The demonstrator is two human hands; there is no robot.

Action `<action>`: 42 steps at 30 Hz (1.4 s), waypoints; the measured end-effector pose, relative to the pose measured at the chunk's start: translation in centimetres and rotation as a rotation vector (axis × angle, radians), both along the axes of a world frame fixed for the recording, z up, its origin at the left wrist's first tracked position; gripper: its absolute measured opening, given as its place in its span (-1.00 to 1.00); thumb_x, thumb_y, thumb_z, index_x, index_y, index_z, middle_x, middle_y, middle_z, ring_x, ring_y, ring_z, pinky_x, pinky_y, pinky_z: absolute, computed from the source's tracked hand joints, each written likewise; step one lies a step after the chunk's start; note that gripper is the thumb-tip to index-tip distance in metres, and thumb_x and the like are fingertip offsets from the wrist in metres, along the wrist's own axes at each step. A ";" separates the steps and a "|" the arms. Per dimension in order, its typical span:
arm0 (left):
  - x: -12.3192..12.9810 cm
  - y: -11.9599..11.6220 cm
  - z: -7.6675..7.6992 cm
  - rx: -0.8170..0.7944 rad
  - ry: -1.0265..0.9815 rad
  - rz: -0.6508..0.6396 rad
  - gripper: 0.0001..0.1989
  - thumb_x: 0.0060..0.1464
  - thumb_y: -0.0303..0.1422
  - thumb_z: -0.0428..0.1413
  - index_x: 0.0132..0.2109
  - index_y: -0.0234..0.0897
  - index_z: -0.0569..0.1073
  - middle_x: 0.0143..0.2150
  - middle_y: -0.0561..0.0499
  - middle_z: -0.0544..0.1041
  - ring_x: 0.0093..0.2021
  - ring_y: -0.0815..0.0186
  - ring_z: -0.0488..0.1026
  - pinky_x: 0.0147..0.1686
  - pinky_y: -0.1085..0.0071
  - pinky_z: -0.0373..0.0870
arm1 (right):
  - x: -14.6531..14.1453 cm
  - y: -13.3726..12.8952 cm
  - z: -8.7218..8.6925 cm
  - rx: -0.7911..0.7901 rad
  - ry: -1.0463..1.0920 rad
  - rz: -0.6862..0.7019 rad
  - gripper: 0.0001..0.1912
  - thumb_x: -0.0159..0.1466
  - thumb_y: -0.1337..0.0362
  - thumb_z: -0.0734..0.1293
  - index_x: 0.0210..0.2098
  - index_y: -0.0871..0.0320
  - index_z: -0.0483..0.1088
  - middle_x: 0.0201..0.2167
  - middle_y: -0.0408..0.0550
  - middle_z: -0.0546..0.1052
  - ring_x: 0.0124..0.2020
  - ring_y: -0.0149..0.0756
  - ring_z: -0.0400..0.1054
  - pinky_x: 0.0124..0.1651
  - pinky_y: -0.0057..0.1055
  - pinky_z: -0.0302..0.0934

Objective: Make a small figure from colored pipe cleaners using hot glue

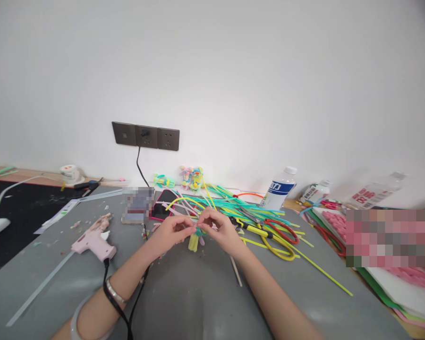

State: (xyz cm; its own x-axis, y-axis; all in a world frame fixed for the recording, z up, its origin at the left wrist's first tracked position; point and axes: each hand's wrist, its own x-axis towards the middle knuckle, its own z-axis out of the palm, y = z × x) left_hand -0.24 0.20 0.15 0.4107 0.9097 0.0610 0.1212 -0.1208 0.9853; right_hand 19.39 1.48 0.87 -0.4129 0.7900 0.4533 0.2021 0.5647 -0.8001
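Note:
A small pipe cleaner figure (193,242), yellow with a bit of teal at its top, is pinched between both hands above the grey tabletop. My left hand (173,230) grips it from the left with thumb and forefinger. From the other side my right hand (220,227) closes its fingertips at the teal part, partly hiding it. Behind the hands lies a loose heap of teal and yellow pipe cleaners (230,204). Scissors with red and yellow handles (281,233) and a yellow-and-black cutter (257,230) rest right of my right hand.
A pink glue gun (95,243) lies at the left, its black cord running beneath my left forearm. Finished-looking pipe cleaner figures (191,177) stand by the wall. A water bottle (279,189) is at the back right. A phone (165,203) lies behind my left hand.

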 end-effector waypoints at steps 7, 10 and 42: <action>-0.3 0.3 -0.2 -0.022 -0.058 0.097 -0.71 0.06 -0.12 0.20 -0.29 -0.29 0.48 -0.56 0.15 0.30 -0.55 0.44 0.20 -0.55 0.54 0.14 | 6.0 0.1 -0.7 0.178 0.054 -0.491 -0.79 0.31 0.17 0.28 -0.10 0.10 0.38 -0.33 -0.06 0.50 -0.31 -0.21 0.37 -0.23 -0.28 0.23; -0.1 0.3 0.0 -0.039 -0.074 0.113 -0.70 0.01 -0.13 0.23 -0.28 -0.29 0.49 -0.56 0.15 0.31 -0.56 0.44 0.20 -0.56 0.54 0.13 | 9.1 -0.5 -2.2 0.145 0.104 -0.684 -0.75 0.28 0.10 0.32 -0.14 0.12 0.38 -0.33 -0.03 0.51 -0.29 -0.17 0.39 -0.24 -0.26 0.22; 0.0 0.4 0.4 0.017 -0.126 0.191 -0.65 -0.03 -0.07 0.23 -0.29 -0.31 0.52 -0.48 0.10 0.39 -0.56 0.46 0.14 -0.54 0.50 0.06 | 13.6 -4.8 4.1 0.200 -0.866 -0.659 -0.61 0.10 0.27 0.31 -0.06 0.14 0.30 -0.15 0.10 0.46 -0.16 -0.04 0.37 -0.14 -0.25 0.25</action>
State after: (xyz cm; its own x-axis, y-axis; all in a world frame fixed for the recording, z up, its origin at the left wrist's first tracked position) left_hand -0.24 0.61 0.52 0.2192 0.9687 0.1167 0.0198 -0.1240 0.9921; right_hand 33.01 -3.34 4.96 -0.1775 0.9165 0.3585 0.9583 0.2439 -0.1488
